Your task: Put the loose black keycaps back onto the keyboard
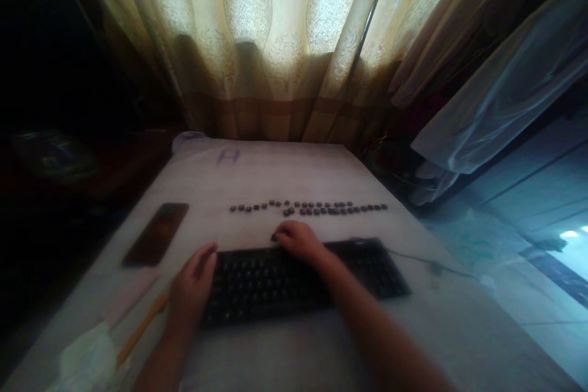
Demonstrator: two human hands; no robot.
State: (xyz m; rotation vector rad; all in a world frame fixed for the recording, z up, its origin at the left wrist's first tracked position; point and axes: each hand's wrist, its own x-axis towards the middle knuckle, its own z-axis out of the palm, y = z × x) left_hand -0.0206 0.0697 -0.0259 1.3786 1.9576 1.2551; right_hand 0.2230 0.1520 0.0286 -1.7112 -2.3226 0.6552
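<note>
A black computer keyboard [257, 288] lies on the white-covered table [294, 171] in front of me. At its left end is my left hand [192, 282], its fingers curled against the keyboard's edge. Reaching across the keyboard, my right hand [298, 240] pinches a small black keycap [274, 237] just beyond the far edge. Farther back, several loose keycaps [316, 212] form two uneven rows on the cloth. Part of the keys is hidden under my right hand and forearm.
Left of the keyboard are a dark smartphone [158, 234], a pink strip-like object [131, 295], an orange-handled tool [141, 329] and a crumpled white wrapper [89, 358]. The keyboard's cable [432, 266] runs off to the right. Patterned curtains [285, 43] hang behind the table.
</note>
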